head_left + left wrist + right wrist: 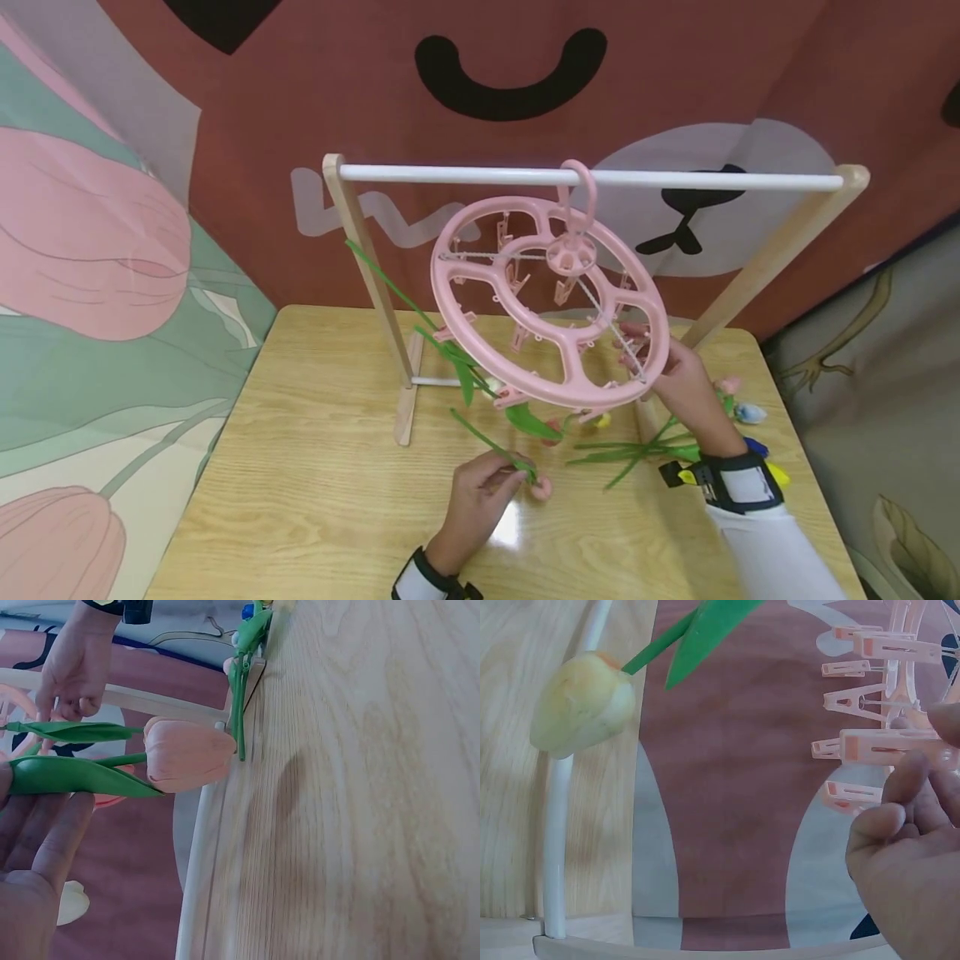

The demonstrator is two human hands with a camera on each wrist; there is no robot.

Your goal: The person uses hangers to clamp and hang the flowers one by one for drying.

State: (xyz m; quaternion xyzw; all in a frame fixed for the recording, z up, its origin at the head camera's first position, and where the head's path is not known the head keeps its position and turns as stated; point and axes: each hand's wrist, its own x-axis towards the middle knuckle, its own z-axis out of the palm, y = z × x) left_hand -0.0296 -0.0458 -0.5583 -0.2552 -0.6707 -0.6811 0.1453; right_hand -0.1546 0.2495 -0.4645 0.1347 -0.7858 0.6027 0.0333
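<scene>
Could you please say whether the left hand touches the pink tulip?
Touching: the head view shows the left hand pinching the pink tulip by its greenery.

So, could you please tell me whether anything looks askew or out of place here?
Yes, the pink hanger looks askew: it slopes down toward the right hand, while the white rod above looks about level. Nothing appears spilled or broken.
</scene>
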